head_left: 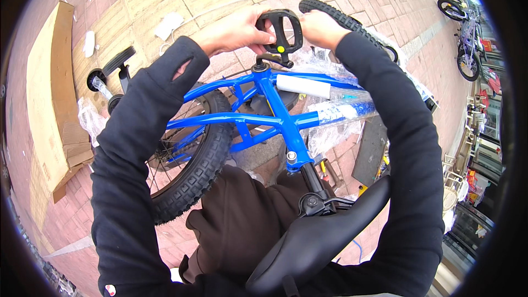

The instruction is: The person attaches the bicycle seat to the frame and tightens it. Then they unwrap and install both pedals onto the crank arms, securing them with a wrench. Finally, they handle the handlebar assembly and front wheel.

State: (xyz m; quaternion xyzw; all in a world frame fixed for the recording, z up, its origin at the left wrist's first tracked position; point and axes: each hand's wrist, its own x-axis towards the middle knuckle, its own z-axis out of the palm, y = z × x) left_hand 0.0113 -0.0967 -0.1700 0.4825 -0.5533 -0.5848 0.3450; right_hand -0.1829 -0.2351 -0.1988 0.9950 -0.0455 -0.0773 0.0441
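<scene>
A black bicycle pedal (297,32) with a yellow round spot stands above the crank arm (275,59) of a blue bicycle frame (283,114). My left hand (234,36) grips the pedal's left side, thumb inside its opening. Just right of the pedal, my right hand (323,29) is curled; its fingertips are hidden, so whatever it holds does not show. The bike lies on its side before me, its knobby rear wheel (212,154) at left and its black saddle (324,236) near my lap. White foam (303,86) and clear plastic wrap cover some of the tubes.
An opened cardboard box (52,99) stands at the left, near small training wheels (113,69). Beyond my right hand lies another knobby tire (330,10). Tools (331,173) and plastic wrapping lie around the frame. Other bikes (467,38) are parked on the paving at far right.
</scene>
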